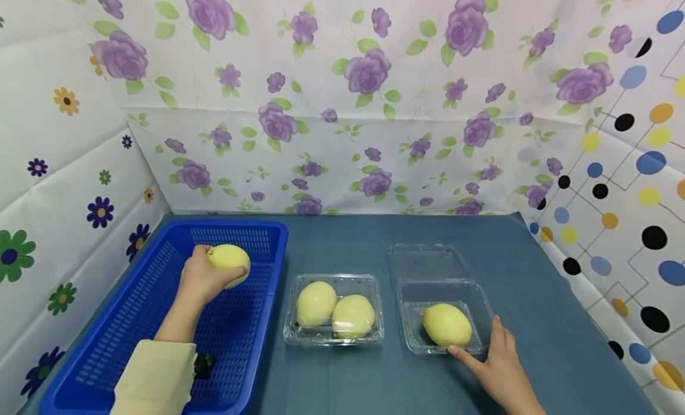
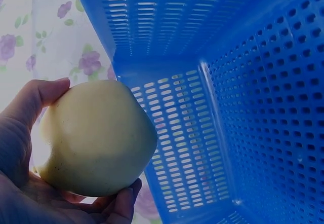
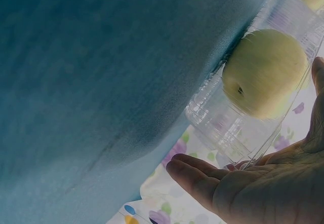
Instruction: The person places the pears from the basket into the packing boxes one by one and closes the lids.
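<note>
My left hand holds a pale yellow, pear-like fruit over the blue plastic basket. In the left wrist view, the thumb lies on one side of this fruit and the fingers curl round its underside. At the right, my right hand spreads round the near right corner of an open clear plastic box, thumb by its front edge, fingers mostly straight along the side. One yellow fruit lies inside that box. The right wrist view shows the same fruit through the clear wall.
Between basket and open box stands a lidded clear box with two yellow fruits. The open box's lid lies back toward the wall. Something small and dark is in the basket beside the left sleeve. Patterned cloth surrounds the blue-green table.
</note>
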Demonstrator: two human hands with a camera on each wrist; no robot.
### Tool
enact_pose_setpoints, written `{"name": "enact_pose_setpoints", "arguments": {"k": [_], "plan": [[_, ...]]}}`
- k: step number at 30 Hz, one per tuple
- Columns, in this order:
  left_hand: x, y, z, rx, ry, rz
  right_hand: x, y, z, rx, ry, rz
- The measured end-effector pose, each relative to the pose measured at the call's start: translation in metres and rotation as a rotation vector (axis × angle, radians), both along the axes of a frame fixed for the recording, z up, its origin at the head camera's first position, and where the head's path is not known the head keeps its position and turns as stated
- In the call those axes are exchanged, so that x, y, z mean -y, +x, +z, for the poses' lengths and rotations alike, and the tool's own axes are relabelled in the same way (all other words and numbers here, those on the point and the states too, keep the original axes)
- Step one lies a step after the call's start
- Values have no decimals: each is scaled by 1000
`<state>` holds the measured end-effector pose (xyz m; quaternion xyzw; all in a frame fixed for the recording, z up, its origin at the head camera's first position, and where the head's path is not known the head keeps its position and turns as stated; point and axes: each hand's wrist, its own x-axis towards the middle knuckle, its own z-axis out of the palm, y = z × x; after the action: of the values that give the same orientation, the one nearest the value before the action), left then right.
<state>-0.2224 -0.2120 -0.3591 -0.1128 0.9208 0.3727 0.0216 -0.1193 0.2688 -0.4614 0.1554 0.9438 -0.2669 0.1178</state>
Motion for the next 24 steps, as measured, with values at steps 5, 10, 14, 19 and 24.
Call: {"name": "enact_pose_setpoints", "arguments": {"k": [5, 10, 14, 19, 24], "plan": [[-4, 1, 1, -10, -8, -2, 0, 0, 0, -3, 2, 2], [-7, 3, 1, -17, -7, -9, 1, 1, 0, -11, 9, 5], [-9, 4, 1, -24, -3, -27, 2, 0, 0, -13, 13, 6], [-11, 7, 2, -24, 5, -54, 2, 1, 0, -18, 11, 6], [-16, 9, 4, -33, 14, -75, 2, 1, 1, -20, 9, 4]]}}
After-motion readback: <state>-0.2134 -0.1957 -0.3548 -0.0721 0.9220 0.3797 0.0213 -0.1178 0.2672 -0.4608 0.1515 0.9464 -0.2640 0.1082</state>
